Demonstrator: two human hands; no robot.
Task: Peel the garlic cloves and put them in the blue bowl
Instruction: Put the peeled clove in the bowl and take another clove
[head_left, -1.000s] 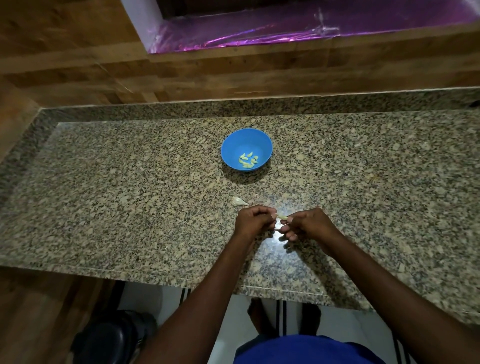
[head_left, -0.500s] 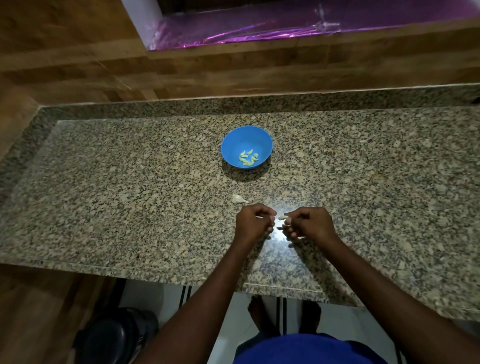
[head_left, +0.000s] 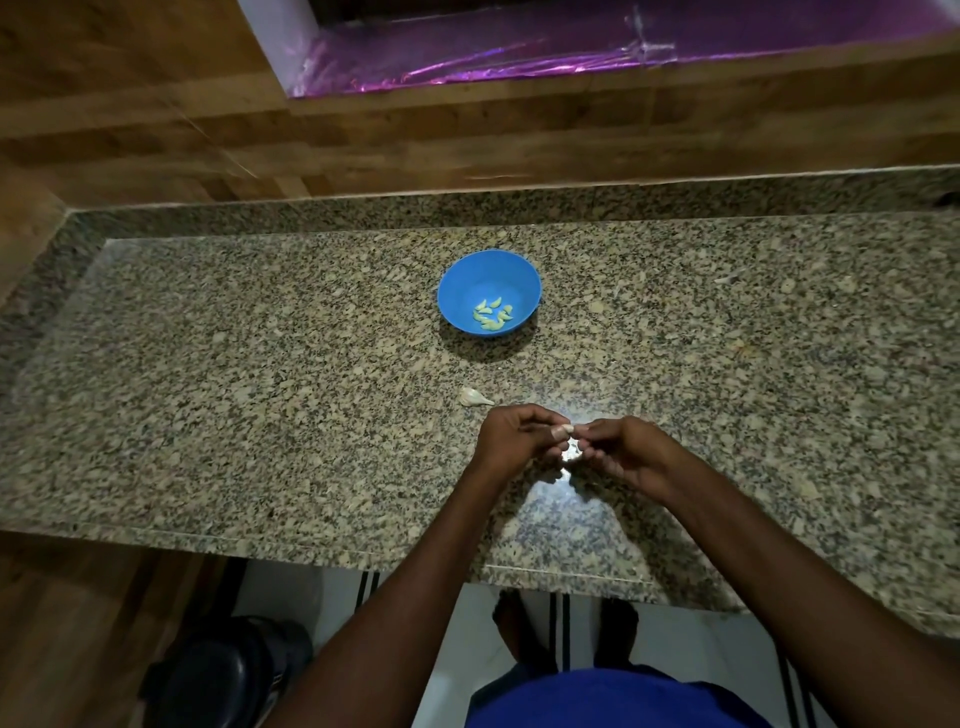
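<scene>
No writing or brand shows anywhere that I can read. The bowl (head_left: 489, 270) is plain blue, unmarked, round, sitting on the speckled granite counter (head_left: 260, 389) toward the back middle. Inside it lies a small heap of peeled cloves (head_left: 492, 315), pale yellow-green, curved and pointed, bunched at the bottom.

Nearer the person, the two hands meet just above the counter. The left hand (head_left: 511, 439) has its fingers curled in, thumb and fingertips pinching one end of a clove (head_left: 567, 429); the right hand (head_left: 621, 452) is curled the same way and pinches it from the other side. Only a small, pale tan tip of that clove shows between the fingertips. Just below it hangs or lies a scrap of white skin (head_left: 571, 451), papery and bright against the stone; I cannot tell whether it is attached.

A little left of the hands and well short of the bowl, one unpeeled clove (head_left: 474, 397) lies on the counter, whitish with a thin tail pointing right.

Behind the counter runs a wood-grain wall (head_left: 467, 140), and above it a strip of shiny purple foil (head_left: 571, 57).
</scene>
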